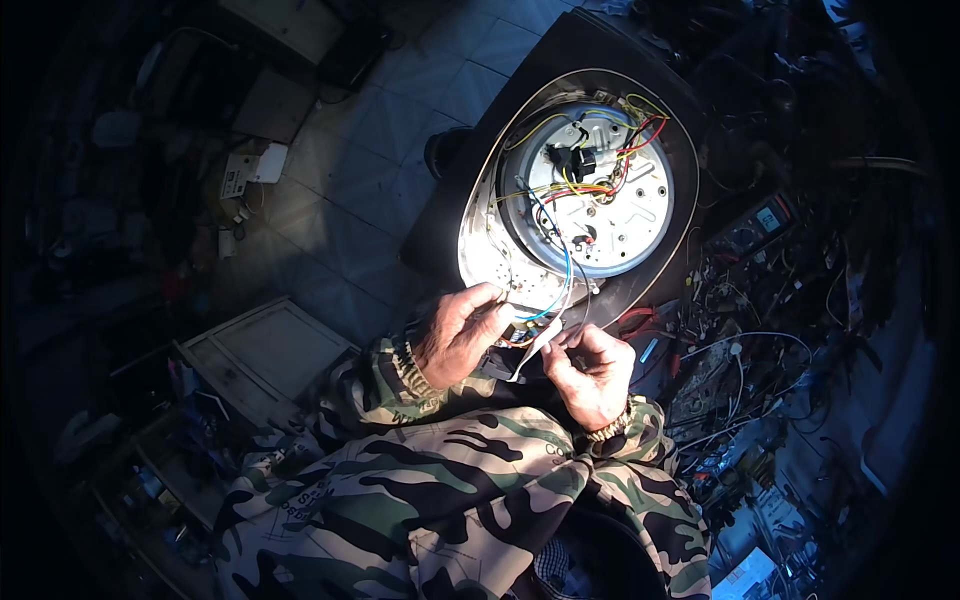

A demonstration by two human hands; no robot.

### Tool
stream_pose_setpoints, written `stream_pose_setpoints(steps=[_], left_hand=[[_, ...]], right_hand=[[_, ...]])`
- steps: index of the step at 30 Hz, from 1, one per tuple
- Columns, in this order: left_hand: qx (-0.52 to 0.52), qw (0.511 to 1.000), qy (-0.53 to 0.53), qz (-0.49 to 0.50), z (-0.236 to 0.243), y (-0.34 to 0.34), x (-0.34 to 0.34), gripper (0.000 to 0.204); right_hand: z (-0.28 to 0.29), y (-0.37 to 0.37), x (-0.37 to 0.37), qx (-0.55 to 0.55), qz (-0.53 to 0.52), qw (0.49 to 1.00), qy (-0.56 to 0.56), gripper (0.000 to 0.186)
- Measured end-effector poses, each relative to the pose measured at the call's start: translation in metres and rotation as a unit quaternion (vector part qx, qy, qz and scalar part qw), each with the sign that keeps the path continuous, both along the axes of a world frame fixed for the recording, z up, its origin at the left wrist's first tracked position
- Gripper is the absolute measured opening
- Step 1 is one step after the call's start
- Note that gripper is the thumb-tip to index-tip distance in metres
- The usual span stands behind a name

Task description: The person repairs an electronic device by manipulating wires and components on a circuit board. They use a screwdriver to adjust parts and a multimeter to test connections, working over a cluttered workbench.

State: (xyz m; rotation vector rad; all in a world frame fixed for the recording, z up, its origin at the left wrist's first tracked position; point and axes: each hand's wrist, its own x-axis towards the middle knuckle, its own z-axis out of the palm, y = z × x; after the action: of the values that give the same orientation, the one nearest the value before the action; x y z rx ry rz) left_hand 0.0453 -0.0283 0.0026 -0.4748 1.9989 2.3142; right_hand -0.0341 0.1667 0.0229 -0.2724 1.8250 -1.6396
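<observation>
Left hand [458,333] pinched on thin blue wire [560,265], right hand [592,372] clamped on flat white ribbon cable [532,352], upturned round metal appliance base [590,195] just beyond, black multimeter [752,228] far right.

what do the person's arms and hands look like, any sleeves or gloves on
Both hands are bare, no gloves. The left hand and right hand come out of long camouflage sleeves patterned in green, tan, black and pale patches. Each sleeve ends in a ribbed knit cuff at the wrist. No watch or ring is visible.
</observation>
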Motion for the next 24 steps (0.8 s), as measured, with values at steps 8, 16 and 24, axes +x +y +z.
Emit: stream_pose_setpoints(steps=[8,16,24], left_hand=[[-0.029,0.999,0.016,0.022,0.0,0.001,0.001,0.024],[-0.028,0.999,-0.016,-0.032,0.011,-0.007,-0.005,0.015],[0.059,0.996,-0.034,0.055,-0.03,-0.014,0.016,0.024]], right_hand=[[0.011,-0.006,-0.005,0.022,0.038,0.995,0.092,0.02],[0.012,-0.01,-0.009,0.067,0.075,0.975,0.199,0.017],[0.016,0.08,-0.032,0.101,-0.154,0.982,0.044,0.013]])
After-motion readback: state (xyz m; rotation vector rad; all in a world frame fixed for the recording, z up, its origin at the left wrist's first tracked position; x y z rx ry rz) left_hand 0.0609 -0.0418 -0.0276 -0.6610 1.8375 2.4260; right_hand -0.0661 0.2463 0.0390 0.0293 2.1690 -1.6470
